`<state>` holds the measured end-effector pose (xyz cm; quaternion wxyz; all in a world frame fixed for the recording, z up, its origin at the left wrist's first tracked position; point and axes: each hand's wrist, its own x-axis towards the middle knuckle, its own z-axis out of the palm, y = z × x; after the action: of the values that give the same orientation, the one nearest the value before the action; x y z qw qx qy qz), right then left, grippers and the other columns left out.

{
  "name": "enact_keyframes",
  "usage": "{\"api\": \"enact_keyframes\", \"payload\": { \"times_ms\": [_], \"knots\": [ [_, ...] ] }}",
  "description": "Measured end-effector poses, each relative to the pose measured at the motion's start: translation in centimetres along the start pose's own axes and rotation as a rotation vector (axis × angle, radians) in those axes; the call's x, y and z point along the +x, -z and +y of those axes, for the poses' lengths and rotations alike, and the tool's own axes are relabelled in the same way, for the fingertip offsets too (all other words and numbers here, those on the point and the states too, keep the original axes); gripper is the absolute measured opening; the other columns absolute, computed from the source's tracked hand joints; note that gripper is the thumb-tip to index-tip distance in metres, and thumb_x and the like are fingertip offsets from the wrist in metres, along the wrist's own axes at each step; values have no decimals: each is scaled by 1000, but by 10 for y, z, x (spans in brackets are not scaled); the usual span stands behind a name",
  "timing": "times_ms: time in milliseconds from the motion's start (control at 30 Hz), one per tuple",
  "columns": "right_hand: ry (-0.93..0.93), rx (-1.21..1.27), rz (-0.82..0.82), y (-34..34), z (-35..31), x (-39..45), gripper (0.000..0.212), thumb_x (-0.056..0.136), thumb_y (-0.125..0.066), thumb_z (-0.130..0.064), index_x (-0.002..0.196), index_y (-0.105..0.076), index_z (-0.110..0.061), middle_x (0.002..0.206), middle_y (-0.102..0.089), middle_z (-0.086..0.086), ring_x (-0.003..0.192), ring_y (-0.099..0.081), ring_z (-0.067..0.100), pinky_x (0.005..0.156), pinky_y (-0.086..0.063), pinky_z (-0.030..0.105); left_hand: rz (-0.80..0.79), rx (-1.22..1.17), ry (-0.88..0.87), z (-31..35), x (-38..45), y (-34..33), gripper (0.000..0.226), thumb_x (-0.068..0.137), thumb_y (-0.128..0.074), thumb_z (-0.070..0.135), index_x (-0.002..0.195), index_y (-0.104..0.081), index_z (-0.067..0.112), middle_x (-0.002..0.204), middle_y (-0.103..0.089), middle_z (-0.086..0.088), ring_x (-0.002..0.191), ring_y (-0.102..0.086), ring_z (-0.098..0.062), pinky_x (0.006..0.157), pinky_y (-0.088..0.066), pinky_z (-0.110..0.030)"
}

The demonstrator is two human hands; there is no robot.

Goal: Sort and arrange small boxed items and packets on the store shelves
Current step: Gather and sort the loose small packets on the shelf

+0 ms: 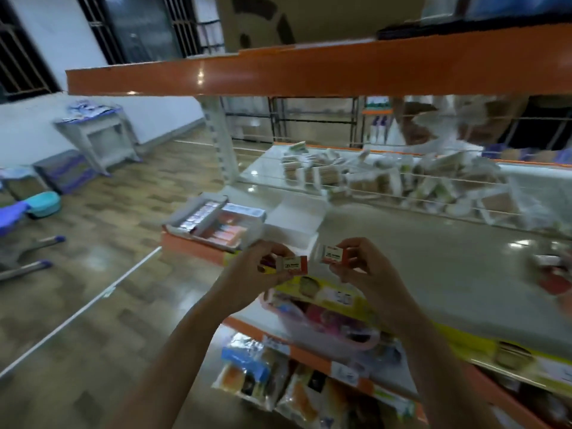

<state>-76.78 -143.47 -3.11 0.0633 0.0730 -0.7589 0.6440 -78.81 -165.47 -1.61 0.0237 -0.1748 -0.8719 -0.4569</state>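
Each hand pinches one small box, left hand (263,267) and right hand (359,267), labels up, probably checking they match before shelving.

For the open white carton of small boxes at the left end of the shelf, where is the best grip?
The open white cardboard carton probably wants a two-handed grip on its short end walls, coming from the aisle side. Its lid flap stands open and the small boxes inside sit loose, so lifting by the flap or tilting it would likely spill them.
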Motion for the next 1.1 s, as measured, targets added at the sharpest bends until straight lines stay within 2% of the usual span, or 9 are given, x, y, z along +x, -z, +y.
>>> {"api": "enact_keyframes", "payload": {
  "times_ms": [67, 167, 333, 433, 600, 667, 800, 933, 1100],
  "knots": [
    [-13, -23, -25, -30, 0, 11, 35, 77, -72, 2, 87, -54, -26, 83, -64, -4, 69, -59, 8, 61, -49, 20, 25, 33, 13, -23, -4, 21, 43, 75, -78, 13, 93, -58, 46, 98, -58, 12, 87, -59, -8, 75, -48, -23],
    [-26, -43, -54, -70, -1, 28, 33, 76, -73, -2, 85, -55, -27, 82, -63, -7, 72, -59, 10, 61, -48, 17, 84, 47, 31, -54, -6, 48, 49, 74, -78, 14, 87, -58, 57, 96, -60, 16, 85, -59, -6, 73, -49, -24],
    [29, -97, -46, -126, -4, 68, 22, 77, -75, -17, 87, -58, -27, 87, -63, -6, 76, -58, 5, 65, -44, 12, 119, 72, 28, -93, 5, 89, 45, 75, -77, 13, 91, -55, 49, 94, -58, 18, 86, -57, -3, 72, -44, -15],
    [40, -140, -52, -156, -2, 100, 18, 81, -71, -21, 94, -59, -25, 88, -62, -3, 80, -60, 7, 66, -48, 18, 123, 76, 26, -120, 19, 116, 46, 75, -77, 16, 93, -55, 51, 97, -59, 18, 90, -59, -7, 77, -48, -20],
    [72, -214, -37, -200, -5, 163, 20, 82, -71, -19, 97, -59, -25, 94, -59, -2, 76, -55, 2, 63, -43, 9, 144, -3, 46, -165, 61, 162, 41, 74, -78, 12, 92, -60, 44, 102, -63, 2, 84, -61, -13, 71, -48, -19],
    [62, -238, -27, -211, -6, 186, 21, 81, -71, -20, 98, -59, -25, 97, -59, -4, 78, -55, 1, 64, -42, 7, 139, 1, 31, -182, 79, 177, 43, 75, -78, 15, 93, -61, 50, 101, -64, 9, 83, -60, -10, 71, -49, -23],
    [62, -407, -30, -231, -6, 221, 23, 83, -69, -21, 105, -61, -25, 99, -54, -11, 83, -54, 4, 67, -39, 11, 125, 12, 31, -207, 111, 201, 43, 75, -77, 19, 91, -59, 54, 99, -64, 11, 88, -60, -9, 73, -50, -28],
    [34, -569, -21, -254, -2, 252, 24, 82, -69, -18, 105, -61, -23, 99, -52, -9, 85, -53, 9, 65, -38, 13, 46, 23, 6, -227, 138, 219, 40, 77, -74, 13, 94, -56, 45, 104, -61, 13, 92, -56, -1, 68, -43, -12],
    [-53, -744, -21, -290, 13, 283, 26, 84, -63, -21, 110, -57, -23, 110, -56, -7, 96, -52, 11, 75, -42, 23, -34, 28, -20, -258, 168, 239, 35, 77, -73, 12, 94, -56, 38, 104, -61, 10, 93, -55, -1, 71, -40, -11]
  ]
}}
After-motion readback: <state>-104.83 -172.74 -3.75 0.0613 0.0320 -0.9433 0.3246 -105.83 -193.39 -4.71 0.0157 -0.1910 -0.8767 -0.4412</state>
